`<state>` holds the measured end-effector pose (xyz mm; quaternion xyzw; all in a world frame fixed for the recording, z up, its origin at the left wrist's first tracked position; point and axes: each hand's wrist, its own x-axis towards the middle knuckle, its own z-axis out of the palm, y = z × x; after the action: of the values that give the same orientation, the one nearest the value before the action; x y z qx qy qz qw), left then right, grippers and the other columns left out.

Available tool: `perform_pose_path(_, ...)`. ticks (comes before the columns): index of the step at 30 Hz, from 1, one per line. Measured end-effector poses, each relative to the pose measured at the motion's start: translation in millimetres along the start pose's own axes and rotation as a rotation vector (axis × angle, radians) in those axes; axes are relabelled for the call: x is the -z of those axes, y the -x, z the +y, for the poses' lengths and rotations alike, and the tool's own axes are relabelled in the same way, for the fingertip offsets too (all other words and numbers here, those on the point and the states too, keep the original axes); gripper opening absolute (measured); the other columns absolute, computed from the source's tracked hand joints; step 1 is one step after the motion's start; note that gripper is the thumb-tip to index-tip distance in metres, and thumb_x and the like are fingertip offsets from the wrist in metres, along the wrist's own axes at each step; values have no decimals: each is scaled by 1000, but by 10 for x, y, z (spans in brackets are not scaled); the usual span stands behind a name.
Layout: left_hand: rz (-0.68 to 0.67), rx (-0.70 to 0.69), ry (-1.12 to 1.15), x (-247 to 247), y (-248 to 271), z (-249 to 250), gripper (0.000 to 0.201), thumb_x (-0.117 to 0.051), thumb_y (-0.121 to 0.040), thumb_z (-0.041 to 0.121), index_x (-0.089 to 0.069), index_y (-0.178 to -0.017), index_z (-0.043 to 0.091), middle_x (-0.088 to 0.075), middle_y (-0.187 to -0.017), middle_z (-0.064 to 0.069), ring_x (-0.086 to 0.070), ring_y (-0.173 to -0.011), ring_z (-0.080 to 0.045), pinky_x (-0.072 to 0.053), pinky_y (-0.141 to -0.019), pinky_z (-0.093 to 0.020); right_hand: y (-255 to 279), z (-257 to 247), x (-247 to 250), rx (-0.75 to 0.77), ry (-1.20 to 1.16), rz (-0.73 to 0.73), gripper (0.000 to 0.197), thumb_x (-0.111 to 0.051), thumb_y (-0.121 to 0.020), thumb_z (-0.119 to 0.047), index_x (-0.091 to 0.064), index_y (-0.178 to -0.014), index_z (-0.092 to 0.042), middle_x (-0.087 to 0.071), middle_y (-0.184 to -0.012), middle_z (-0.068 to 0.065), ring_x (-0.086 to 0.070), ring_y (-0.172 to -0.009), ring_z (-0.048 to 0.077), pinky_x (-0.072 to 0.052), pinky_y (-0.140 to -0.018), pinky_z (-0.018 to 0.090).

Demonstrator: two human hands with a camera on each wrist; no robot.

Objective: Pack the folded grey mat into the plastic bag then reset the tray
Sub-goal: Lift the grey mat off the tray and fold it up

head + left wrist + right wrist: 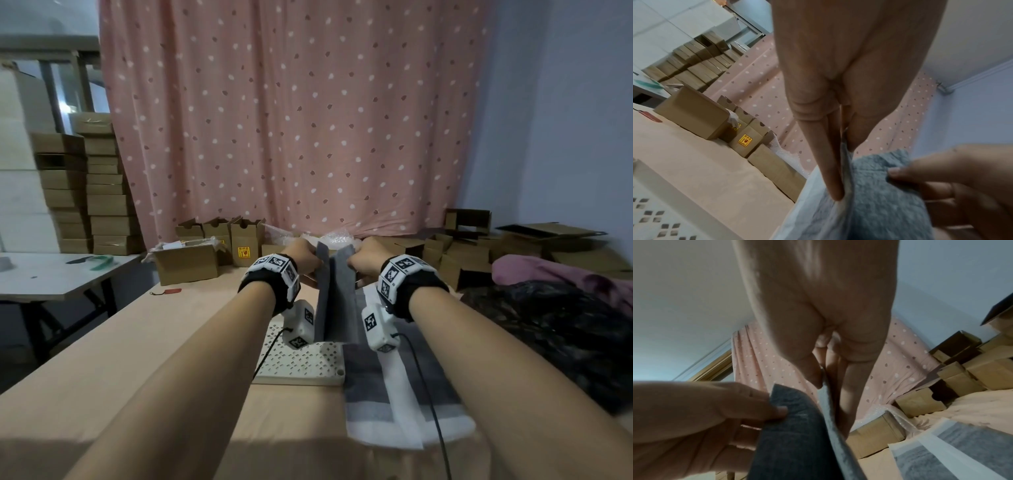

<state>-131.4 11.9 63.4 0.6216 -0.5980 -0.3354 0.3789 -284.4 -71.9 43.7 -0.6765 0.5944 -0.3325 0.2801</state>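
Note:
I hold the folded grey mat (pixel 337 301) upright over the white perforated tray (pixel 308 368), its lower part inside a thin translucent plastic bag (pixel 818 216). My left hand (pixel 310 265) pinches the bag's left edge between thumb and forefinger (pixel 831 162). My right hand (pixel 356 265) pinches the opposite top edge (pixel 826 395), film and mat layer together as far as I can tell. The mat's (pixel 879 186) top corner sticks out between the hands. In the right wrist view the mat (pixel 793 434) is dark grey, with the left hand's thumb (pixel 780 410) on it.
A stack of bagged grey mats (pixel 404 394) lies on the table to the right of the tray. Cardboard boxes (pixel 186 265) and bubble wrap (pixel 337 238) line the table's far edge. A red tag (pixel 170 291) lies at the left, and a black plastic sack (pixel 548 325) at the right.

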Motion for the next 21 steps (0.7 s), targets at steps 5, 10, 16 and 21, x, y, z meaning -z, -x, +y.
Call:
perform_pose_path(5,-40,6,42,-116,-12,19,17,-51,-95,0,-66,-97,-8,-72,-95,-29,-74,-81,-37,-61,-74,-51,-606,199,-260,-47,29,-28,60,-49,-66,-65,-63,-90,-12,-68,-101,17,-68,-92,37,-57,-80,51)
perform_pose_path(10,-73,35,221,-153,14,40,28,-49,-98,8,-59,-109,-16,-68,-101,-34,-71,-86,-43,-58,-81,-55,407,-301,-75,-73,-237,-136,37,-56,-93,-35,-59,-99,2,-71,-94,26,-73,-78,43,-59,-67,57)
perform_pose_path(16,-104,44,268,-120,15,7,32,-40,-94,-10,-61,-118,-11,-67,-112,-33,-71,-96,-39,-58,-88,-49,443,-269,-30,-50,-223,-123,32,-66,-89,-31,-65,-98,-1,-73,-90,21,-74,-75,37,-61,-69,53)
perform_pose_path(21,-131,14,207,-45,29,-21,36,-41,-93,-16,-62,-120,-4,-69,-110,-28,-71,-92,-36,-60,-85,-41,202,-98,-16,-10,-44,-72,27,-73,-62,-16,-70,-86,-3,-72,-91,19,-74,-76,35,-62,-63,48)
